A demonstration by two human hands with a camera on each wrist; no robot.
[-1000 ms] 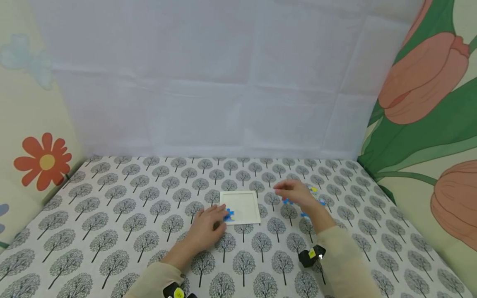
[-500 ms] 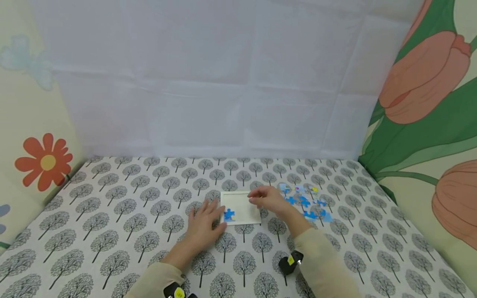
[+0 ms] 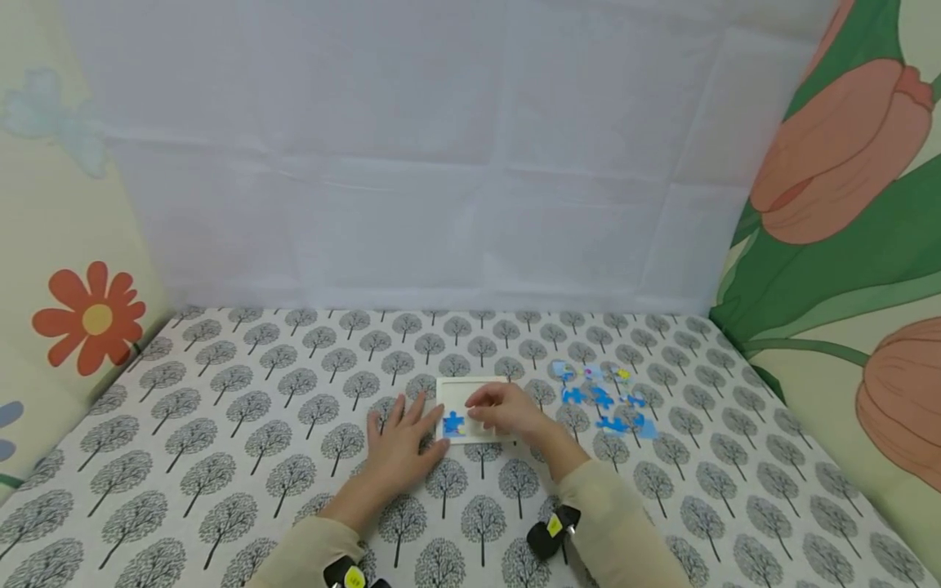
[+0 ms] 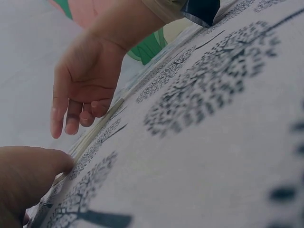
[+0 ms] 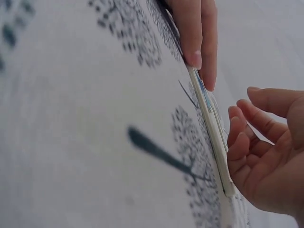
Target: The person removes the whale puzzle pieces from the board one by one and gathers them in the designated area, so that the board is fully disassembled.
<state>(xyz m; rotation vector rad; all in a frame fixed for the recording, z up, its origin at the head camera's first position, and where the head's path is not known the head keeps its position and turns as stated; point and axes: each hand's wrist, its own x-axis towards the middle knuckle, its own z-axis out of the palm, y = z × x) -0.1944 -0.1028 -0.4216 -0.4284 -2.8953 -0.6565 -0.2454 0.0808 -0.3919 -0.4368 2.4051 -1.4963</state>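
A shallow white puzzle frame (image 3: 488, 380) lies on the table, with blue jigsaw pieces (image 3: 452, 423) in its lower left corner. My left hand (image 3: 400, 441) lies at the frame's left side, fingers spread, its thumb (image 4: 52, 161) right at the frame's edge. Over the middle of the frame hovers my right hand (image 3: 507, 411), its fingers loosely bent. In the right wrist view, no piece shows between the right hand's thumb and fingers (image 5: 261, 123). The right hand covers part of the frame's right half in the head view.
Several loose blue jigsaw pieces (image 3: 603, 398) lie to the right of the frame, one with a yellow patch. The tablecloth (image 3: 243, 457) has a tree print. A white cloth (image 3: 382, 204) hangs behind the table, between painted walls (image 3: 831, 269).
My right hand has moved left from the loose pieces to above the frame, uncovering those pieces. My left hand has drawn back slightly and spread its fingers, showing more of the blue corner pieces.
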